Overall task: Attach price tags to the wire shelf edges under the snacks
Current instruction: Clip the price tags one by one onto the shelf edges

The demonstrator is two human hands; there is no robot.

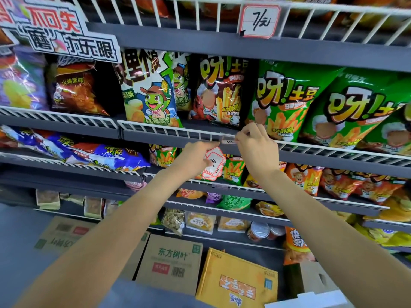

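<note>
Tag lengthwise along wire edge

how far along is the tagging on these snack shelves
Done: one 7元 price tag hangs on the top wire edge. In hand: right hand pinches a clear tag holder on the middle wire edge; left hand holds spare tags. Left: lower shelf edges show no tags.

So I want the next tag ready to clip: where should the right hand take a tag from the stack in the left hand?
Probably by the upper right corner of the stack of price tags, coming from the right. The left hand covers their left side, and that corner fans out free just below the right hand, which is now at the clip on the wire shelf edge.
</note>
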